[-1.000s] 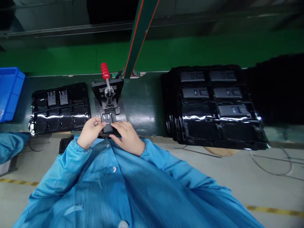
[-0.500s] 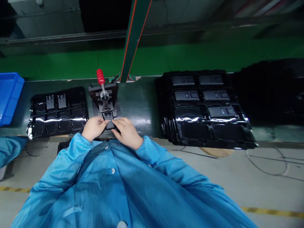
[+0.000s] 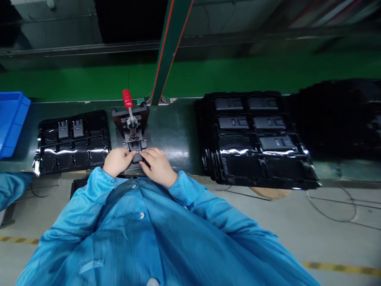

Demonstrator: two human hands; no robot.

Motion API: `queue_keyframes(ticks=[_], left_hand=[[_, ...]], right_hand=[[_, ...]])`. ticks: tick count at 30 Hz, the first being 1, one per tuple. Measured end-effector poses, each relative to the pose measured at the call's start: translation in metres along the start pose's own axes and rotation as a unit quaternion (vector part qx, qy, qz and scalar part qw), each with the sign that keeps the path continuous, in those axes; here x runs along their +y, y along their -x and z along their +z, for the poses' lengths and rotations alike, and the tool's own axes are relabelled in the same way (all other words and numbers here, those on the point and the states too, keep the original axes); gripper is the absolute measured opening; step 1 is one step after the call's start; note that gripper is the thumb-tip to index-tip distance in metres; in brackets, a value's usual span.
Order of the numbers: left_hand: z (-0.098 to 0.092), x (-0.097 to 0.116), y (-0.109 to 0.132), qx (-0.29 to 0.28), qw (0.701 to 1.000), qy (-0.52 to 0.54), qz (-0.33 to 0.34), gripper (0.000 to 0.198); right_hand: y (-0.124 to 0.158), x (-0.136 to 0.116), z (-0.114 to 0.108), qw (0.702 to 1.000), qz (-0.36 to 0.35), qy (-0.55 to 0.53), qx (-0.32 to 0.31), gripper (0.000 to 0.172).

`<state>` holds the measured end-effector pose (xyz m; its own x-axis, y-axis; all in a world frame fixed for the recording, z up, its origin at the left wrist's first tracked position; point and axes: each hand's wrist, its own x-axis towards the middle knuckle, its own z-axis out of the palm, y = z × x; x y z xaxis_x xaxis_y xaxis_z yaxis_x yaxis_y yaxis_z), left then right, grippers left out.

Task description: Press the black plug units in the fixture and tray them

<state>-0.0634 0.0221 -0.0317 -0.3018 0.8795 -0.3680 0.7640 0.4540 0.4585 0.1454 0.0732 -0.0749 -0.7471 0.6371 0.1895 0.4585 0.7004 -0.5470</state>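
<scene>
From the head camera, both hands meet just below the centre of the frame. The left hand and the right hand close narrowly from either side on a small black plastic module, which sits at the front of a black metal toggle-clamp fixture. The fixture's red-gripped lever points up and away from the person. Working well here would mean pressing evenly with both hands, keeping the module flat and square in its seat, with the fingers clear of the clamp. Those fingers cover much of the module, so its edges and how it seats are hard to make out.

The fixture stands on a dark green worktop. To its left lies a glossy black plastic tray holding two upright modules. To its right, a stack of glossy black trays shows five dark modules on top. A blue plastic bin is cut off at the left edge, and another person's light blue sleeve enters below it. The person's own blue coat fills the bottom of the frame.
</scene>
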Motion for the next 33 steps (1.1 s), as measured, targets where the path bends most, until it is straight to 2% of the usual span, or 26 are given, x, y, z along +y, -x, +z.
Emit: queue_keyframes(ticks=[7,10,12,17,21,23,25,29,31,33], left_hand=[[-0.001,-0.001,0.005,0.0,1.0,-0.017,0.02,0.048],[0.003,-0.007,0.012,0.002,0.998,-0.015,0.057,0.04],[0.007,-0.012,0.016,0.013,0.997,-0.01,0.076,0.038],[0.018,-0.02,0.019,0.04,0.994,0.013,0.098,0.034],[0.024,-0.021,0.032,0.09,0.991,0.022,0.1,0.026],[0.026,-0.023,0.048,0.133,0.985,0.038,0.105,0.023],[0.026,-0.03,0.068,0.167,0.977,0.061,0.116,0.025],[0.022,-0.052,0.117,0.212,0.965,0.107,0.113,0.032],[0.019,-0.065,0.141,0.234,0.96,0.126,0.086,0.032],[0.014,-0.077,0.164,0.258,0.955,0.139,0.053,0.029]], right_hand=[[0.001,-0.001,-0.002,1.0,0.006,0.008,-0.008,0.041],[0.007,-0.002,-0.005,1.0,-0.003,-0.007,0.026,0.039],[0.009,-0.006,-0.011,0.997,-0.012,-0.032,0.074,0.033],[-0.01,-0.03,-0.054,0.965,-0.053,-0.123,0.225,0.018],[-0.053,-0.051,-0.099,0.926,-0.046,-0.162,0.339,0.015],[-0.08,-0.054,-0.115,0.914,-0.028,-0.174,0.365,0.015],[-0.108,-0.053,-0.124,0.924,-0.009,-0.175,0.339,0.015],[-0.157,-0.047,-0.13,0.968,0.057,-0.164,0.179,0.025],[-0.175,-0.047,-0.13,0.97,0.092,-0.201,0.105,0.026],[-0.188,-0.051,-0.132,0.961,0.095,-0.254,0.059,0.022]])
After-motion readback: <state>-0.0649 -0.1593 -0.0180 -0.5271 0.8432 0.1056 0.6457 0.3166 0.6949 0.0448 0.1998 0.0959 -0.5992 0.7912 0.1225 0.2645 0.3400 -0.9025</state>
